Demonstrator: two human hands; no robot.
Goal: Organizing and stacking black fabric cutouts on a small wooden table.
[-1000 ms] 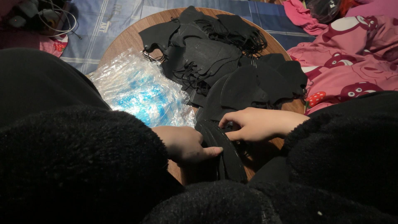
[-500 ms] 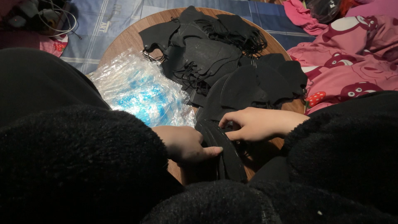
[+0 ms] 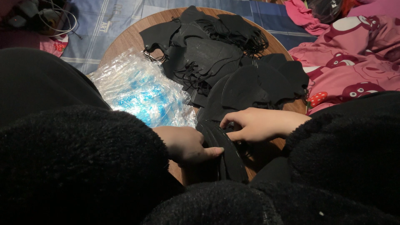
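A stack of black face masks stands on edge at the near side of a round wooden table. My left hand presses against the stack's left side, thumb across it. My right hand grips the stack's top from the right with curled fingers. Both arms wear fuzzy black sleeves that hide my wrists. More loose black masks with ear loops lie piled across the middle and far part of the table.
A heap of clear plastic bags with blue print lies on the table's left side. A pink patterned blanket is at the right. Blue checked cloth and cables lie beyond the table.
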